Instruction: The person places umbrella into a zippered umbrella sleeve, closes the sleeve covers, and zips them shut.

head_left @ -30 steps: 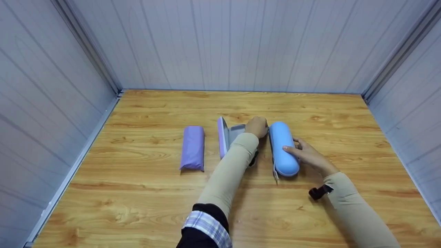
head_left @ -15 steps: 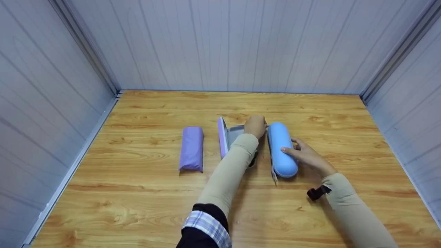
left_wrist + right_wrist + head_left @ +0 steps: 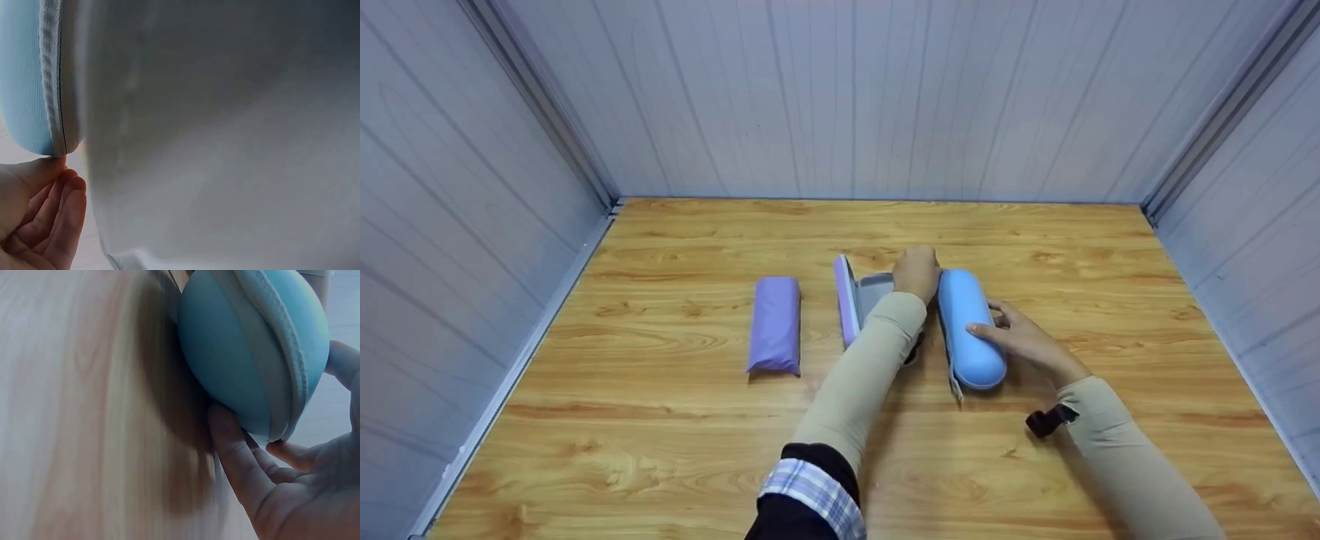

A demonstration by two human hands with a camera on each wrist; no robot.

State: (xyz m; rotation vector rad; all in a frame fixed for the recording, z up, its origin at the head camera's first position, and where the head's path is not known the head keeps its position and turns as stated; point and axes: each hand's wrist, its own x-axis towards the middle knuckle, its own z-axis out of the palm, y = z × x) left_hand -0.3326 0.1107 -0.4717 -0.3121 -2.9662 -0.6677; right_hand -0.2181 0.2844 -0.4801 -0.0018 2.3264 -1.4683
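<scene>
Hands (image 3: 916, 274) (image 3: 1030, 341) hold blue case (image 3: 971, 326); left forearm (image 3: 870, 367) partly hides purple case (image 3: 844, 304).

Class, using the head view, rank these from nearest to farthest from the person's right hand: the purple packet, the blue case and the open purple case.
1. Blue case: touching the right hand, on its left.
2. Open purple case: farther left, partly hidden by the left sleeve.
3. Purple packet: farthest left of the three.
</scene>
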